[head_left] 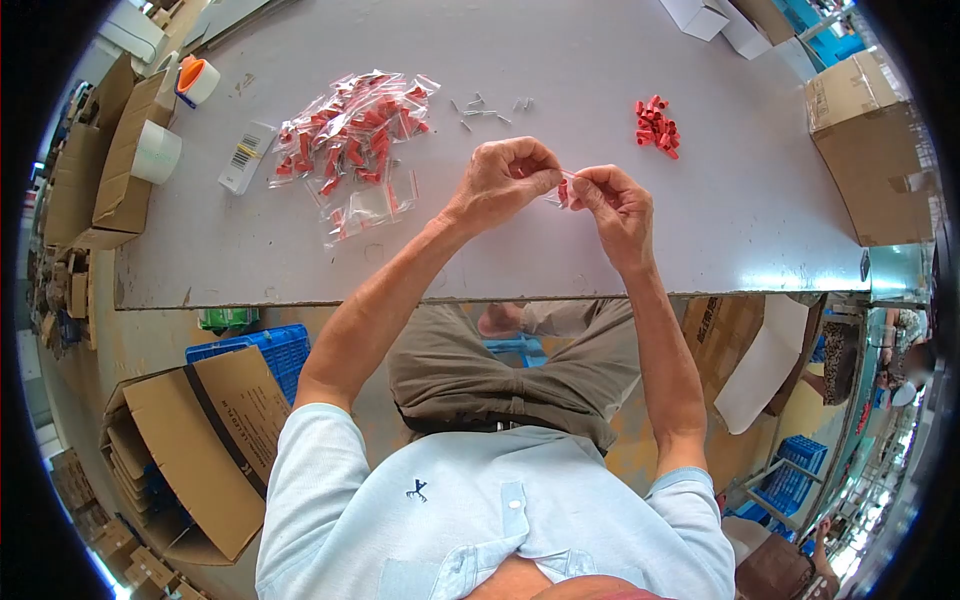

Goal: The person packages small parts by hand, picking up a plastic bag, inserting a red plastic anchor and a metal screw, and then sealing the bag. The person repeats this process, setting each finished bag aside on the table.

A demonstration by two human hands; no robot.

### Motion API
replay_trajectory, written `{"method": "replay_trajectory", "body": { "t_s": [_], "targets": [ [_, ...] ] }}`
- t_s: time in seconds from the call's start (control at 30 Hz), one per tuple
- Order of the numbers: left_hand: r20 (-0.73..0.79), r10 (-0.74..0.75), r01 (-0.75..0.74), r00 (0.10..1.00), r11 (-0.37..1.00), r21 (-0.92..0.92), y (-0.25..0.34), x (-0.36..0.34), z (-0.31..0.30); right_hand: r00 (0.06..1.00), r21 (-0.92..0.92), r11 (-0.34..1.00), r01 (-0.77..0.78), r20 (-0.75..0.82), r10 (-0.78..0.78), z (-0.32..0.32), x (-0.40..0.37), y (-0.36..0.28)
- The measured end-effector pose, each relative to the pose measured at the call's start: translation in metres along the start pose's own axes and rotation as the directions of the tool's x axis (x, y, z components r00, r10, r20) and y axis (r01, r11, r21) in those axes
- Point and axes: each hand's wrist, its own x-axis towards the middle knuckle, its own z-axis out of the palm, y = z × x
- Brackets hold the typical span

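Note:
Both hands meet over the grey table [740, 220]. My left hand [508, 182] pinches one end of the red-edged top of a small clear bag [552, 199]. The other end is pinched by my right hand [615, 205], with red pieces showing in the bag between them. To the left lies a heap of clear bags filled with red pieces [355, 130], and flat clear bags [372, 208] lie just below it. Small metal pins [484, 113] are scattered beyond my left hand. Beyond my right hand is a pile of loose red caps [656, 128].
A roll of orange tape [198, 82], a white box with a barcode [245, 160] and an open carton [125, 150] stand at the left. Another carton [870, 145] is at the right edge. Cardboard [205, 440] and a blue crate [285, 350] are below the table.

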Motion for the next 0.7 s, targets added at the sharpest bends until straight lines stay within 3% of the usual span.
{"method": "replay_trajectory", "body": {
  "t_s": [0.17, 0.37, 0.47, 0.53, 0.7],
  "targets": [
    [0.006, -0.021, 0.021, 1.0, 1.0, 0.019, -0.003, 0.001, -0.001, 0.996, 0.094, 0.992, -0.088, -0.021, 0.09, 0.008, 0.001, -0.011],
    [0.051, 0.005, -0.003, 0.999, 1.0, -0.031, -0.007, 0.002, -0.002, 0.995, -0.171, 0.985, 0.015, 0.096, 0.002, 0.002, 0.006, -0.011],
    [0.054, -0.006, 0.008, 0.999, 0.999, -0.036, -0.003, 0.0, -0.002, 0.995, -0.139, 0.99, 0.003, 0.094, 0.011, 0.001, 0.002, -0.006],
    [0.048, -0.043, 0.049, 0.998, 0.988, -0.143, -0.001, 0.0, -0.005, 0.994, 0.072, 0.992, -0.104, 0.033, 0.101, 0.001, 0.001, -0.007],
    [0.052, -0.058, 0.069, 0.997, 0.972, -0.226, -0.003, 0.001, -0.006, 0.996, 0.086, 0.992, -0.094, 0.015, 0.093, -0.004, -0.001, -0.007]
  ]
}}
